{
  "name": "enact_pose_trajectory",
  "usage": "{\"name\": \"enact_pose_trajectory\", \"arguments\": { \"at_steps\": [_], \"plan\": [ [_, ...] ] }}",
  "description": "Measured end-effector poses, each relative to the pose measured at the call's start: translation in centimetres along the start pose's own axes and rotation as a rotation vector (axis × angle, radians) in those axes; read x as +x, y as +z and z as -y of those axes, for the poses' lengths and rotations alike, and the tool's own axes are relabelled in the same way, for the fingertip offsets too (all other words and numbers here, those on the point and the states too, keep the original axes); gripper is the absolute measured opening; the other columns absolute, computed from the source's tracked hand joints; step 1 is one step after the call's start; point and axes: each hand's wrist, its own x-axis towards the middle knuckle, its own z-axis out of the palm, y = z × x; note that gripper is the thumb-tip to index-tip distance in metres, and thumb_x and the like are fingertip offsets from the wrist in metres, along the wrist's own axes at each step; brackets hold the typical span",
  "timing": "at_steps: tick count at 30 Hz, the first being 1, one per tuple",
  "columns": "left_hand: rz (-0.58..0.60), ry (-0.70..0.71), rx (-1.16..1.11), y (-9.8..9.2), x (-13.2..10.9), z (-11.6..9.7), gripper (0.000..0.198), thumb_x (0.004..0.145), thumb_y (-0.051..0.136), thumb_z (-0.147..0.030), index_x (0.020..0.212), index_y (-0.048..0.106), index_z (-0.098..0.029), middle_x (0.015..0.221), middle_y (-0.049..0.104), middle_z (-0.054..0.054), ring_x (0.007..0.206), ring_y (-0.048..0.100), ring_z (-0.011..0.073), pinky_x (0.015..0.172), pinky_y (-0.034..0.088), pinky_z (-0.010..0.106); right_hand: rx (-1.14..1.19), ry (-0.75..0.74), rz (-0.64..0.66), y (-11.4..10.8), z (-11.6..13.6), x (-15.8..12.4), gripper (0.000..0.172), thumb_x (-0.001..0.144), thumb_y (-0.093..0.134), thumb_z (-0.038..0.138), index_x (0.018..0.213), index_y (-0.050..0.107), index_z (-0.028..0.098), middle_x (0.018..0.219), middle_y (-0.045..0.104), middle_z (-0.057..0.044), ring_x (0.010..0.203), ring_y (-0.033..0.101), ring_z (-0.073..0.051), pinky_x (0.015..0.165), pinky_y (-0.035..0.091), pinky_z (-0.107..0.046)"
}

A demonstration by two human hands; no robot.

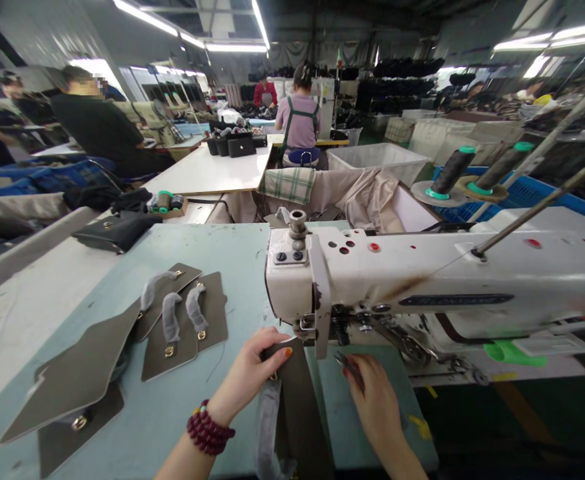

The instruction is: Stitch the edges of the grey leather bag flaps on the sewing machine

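Observation:
My left hand (252, 367) pinches the upper end of a dark grey-brown bag panel (300, 407), thumb on top. A handle wrapped in clear plastic (267, 423) runs along that panel, with a gold fitting near my thumb. The panel lies just in front of the white sewing machine (372, 273), its far edge close to the needle area. Right of the machine's presser area, my right hand (375, 397) is closed around small dark metal thread snips (348, 370), tips pointing away from me; the palm side is hidden. Both hands rest low over the light green table (237, 260).
Several similar panels with wrapped handles (170, 320) lie to the left, partly stacked. A black bag (117, 230) sits farther back. Thread cones (452, 173) stand behind the machine. Beyond are a cloth-lined bin (357, 193), a white table (212, 173) and co-workers (300, 113).

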Motion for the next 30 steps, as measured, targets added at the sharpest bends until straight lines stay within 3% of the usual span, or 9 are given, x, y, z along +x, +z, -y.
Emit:
{"name": "enact_pose_trajectory", "arguments": {
  "at_steps": [5,9,13,16,18,21,24,30],
  "plan": [
    [0.065,0.036,-0.049,-0.6,0.7,0.2,0.023,0.088,0.056,-0.035,0.097,0.070,-0.019,0.092,0.064,0.006,0.092,0.057,0.0219,0.087,0.044,0.034,-0.462,-0.203,0.015,0.4,-3.3,-1.0,0.019,0.091,0.049,0.019,0.103,0.063,0.018,0.099,0.064,-0.011,0.088,0.059,-0.028,0.078,0.048,-0.040],
    [0.180,0.101,-0.102,-2.2,2.1,-0.4,0.022,0.087,0.058,-0.034,0.095,0.071,-0.018,0.098,0.068,0.008,0.093,0.058,0.0218,0.090,0.042,0.034,-0.495,-0.218,-0.003,1.6,-4.3,-0.8,0.025,0.095,0.039,0.017,0.098,0.064,0.016,0.098,0.065,-0.014,0.088,0.060,-0.030,0.078,0.048,-0.045],
    [0.264,0.134,-0.129,-3.6,3.1,-1.1,0.018,0.087,0.060,-0.030,0.093,0.073,-0.019,0.098,0.069,0.006,0.096,0.057,0.0214,0.090,0.041,0.032,-0.445,-0.199,-0.023,1.1,-4.3,-0.7,0.029,0.095,0.034,0.015,0.092,0.062,0.015,0.095,0.067,-0.015,0.086,0.064,-0.028,0.076,0.052,-0.041],
    [0.271,0.143,-0.107,-3.9,3.2,-1.0,0.017,0.087,0.060,-0.028,0.093,0.073,-0.020,0.084,0.066,0.003,0.088,0.056,0.0187,0.084,0.041,0.029,-0.341,-0.154,0.007,-0.3,-2.2,-1.1,0.030,0.096,0.030,0.013,0.093,0.060,0.017,0.076,0.069,-0.007,0.066,0.067,-0.019,0.059,0.054,-0.027],
    [0.253,0.149,-0.096,-3.9,3.0,-0.7,0.015,0.087,0.060,-0.027,0.093,0.073,-0.021,0.079,0.062,0.002,0.084,0.055,0.0172,0.080,0.041,0.027,-0.143,-0.084,0.063,-1.3,0.4,-1.2,0.028,0.098,0.030,0.018,0.098,0.059,0.018,0.069,0.068,-0.003,0.055,0.065,-0.015,0.050,0.052,-0.021],
    [0.236,0.161,-0.082,-3.6,2.9,-0.6,0.015,0.087,0.061,-0.027,0.092,0.073,-0.021,0.080,0.062,0.002,0.084,0.054,0.0168,0.079,0.041,0.026,0.128,-0.078,0.071,-2.5,4.8,-0.4,0.024,0.097,0.039,0.029,0.104,0.059,0.018,0.080,0.070,-0.006,0.067,0.067,-0.017,0.061,0.054,-0.022],
    [0.252,0.174,-0.051,-3.4,3.0,-0.8,0.017,0.087,0.060,-0.030,0.092,0.072,-0.020,0.082,0.063,0.003,0.083,0.055,0.0168,0.078,0.041,0.027,0.224,-0.158,0.064,-2.6,7.9,1.3,0.022,0.094,0.047,0.034,0.103,0.060,0.019,0.089,0.071,-0.007,0.078,0.068,-0.019,0.068,0.053,-0.023],
    [0.293,0.166,-0.096,-3.0,3.5,-0.9,0.021,0.086,0.060,-0.035,0.091,0.073,-0.020,0.080,0.062,0.003,0.084,0.055,0.0172,0.081,0.043,0.028,0.287,-0.224,0.135,-0.9,9.0,3.8,0.023,0.096,0.046,0.030,0.112,0.060,0.021,0.102,0.071,-0.007,0.096,0.067,-0.020,0.080,0.051,-0.025]
  ]
}}
